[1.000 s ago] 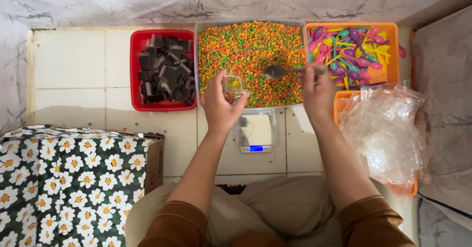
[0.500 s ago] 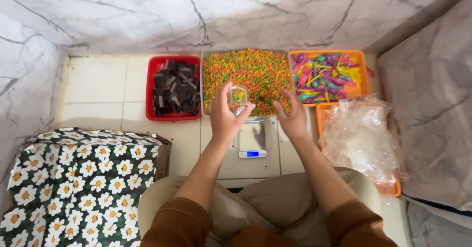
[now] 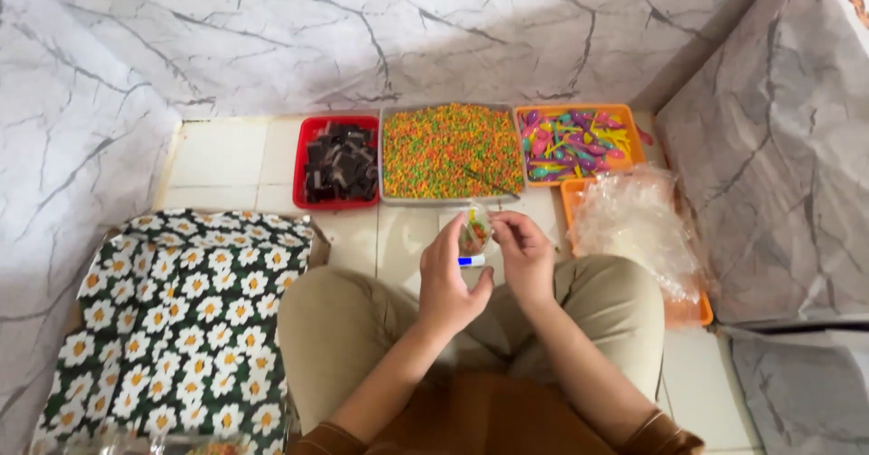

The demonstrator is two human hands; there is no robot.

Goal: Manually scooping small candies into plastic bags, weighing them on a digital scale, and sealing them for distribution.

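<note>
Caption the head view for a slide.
Both hands, left and right, hold a small clear cup of coloured bits before three trays.

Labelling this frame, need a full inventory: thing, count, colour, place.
red tray: 1, red, far left of the row, holds dark brown pieces
grey tray: 1, middle, full of orange, green and yellow bits, a spoon lies in it
orange tray: 1, right of the row, holds small multicoloured plastic spoons
clear plastic bags: a pile, on a second orange tray at right
small clear cup: 1, partly filled with coloured bits, held between both hands
scale: 1, white, mostly hidden under the hands
daisy-print cloth: 1, dark green with white flowers, near left
left hand: grips cup
right hand: fingers at cup
</note>
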